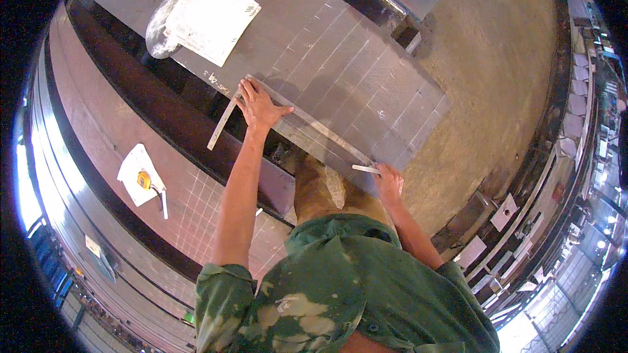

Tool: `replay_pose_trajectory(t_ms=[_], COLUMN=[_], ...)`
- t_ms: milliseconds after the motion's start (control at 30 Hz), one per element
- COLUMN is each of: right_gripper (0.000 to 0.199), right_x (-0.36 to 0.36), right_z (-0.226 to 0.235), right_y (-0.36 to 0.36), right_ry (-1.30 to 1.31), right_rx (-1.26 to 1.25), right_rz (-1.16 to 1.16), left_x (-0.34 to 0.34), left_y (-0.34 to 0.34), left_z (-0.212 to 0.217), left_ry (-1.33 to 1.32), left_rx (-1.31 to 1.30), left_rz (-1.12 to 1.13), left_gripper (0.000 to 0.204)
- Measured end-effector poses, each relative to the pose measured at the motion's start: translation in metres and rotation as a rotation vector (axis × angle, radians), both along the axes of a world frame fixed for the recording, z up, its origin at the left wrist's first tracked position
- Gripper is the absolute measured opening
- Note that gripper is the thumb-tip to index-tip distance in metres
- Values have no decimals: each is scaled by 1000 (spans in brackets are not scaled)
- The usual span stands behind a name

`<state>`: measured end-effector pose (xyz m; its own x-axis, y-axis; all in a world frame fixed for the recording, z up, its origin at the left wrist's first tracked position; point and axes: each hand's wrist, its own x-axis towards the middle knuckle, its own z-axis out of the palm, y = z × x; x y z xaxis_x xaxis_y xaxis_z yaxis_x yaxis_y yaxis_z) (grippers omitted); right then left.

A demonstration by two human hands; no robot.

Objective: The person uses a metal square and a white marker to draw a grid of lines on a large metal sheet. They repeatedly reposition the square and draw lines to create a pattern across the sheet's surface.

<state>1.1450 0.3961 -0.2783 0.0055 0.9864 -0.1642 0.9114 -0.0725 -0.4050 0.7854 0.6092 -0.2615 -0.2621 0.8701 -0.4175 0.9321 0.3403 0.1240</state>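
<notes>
Now the spread left hand (263, 110) rests on an L-square (333, 135), the right hand (390, 184) pinching a white stick (364, 169).

The plate (366, 68) looks like matt metal, the square (327, 133) like smoother, thin metal. The sheet (216, 19) is matt paper; the disc (157, 31) has a glossy, metallic look. The shirt (317, 274) is matt cloth, the floor (500, 72) rough.

L-shaped square (327, 133), pale metal; long arm laid on plate (294, 26), running far left to near right, short arm projecting past plate's near edge; plate dark grey, flat, chalk-lined; marking stick (364, 169), slim, white, near square's right end
</notes>
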Motion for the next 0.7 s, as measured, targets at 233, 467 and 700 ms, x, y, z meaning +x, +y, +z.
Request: replay_pose_trajectory(t_ms=[233,467,700], right_gripper=[23,21,13], right_x=[8,4,1], right_z=[-11,-5,-3], right_y=[-2,-2,-4], right_ry=[-34,-82,-87], right_rx=[105,127,86], right_rz=[186,204,139], left_x=[0,2,3], left_y=[-2,-1,-5], left_z=[-2,0,-4], left_ry=[-13,6,-33], left_rx=[12,-19,-24], left_rz=[-15,-16,18], left_gripper=[140,140,151])
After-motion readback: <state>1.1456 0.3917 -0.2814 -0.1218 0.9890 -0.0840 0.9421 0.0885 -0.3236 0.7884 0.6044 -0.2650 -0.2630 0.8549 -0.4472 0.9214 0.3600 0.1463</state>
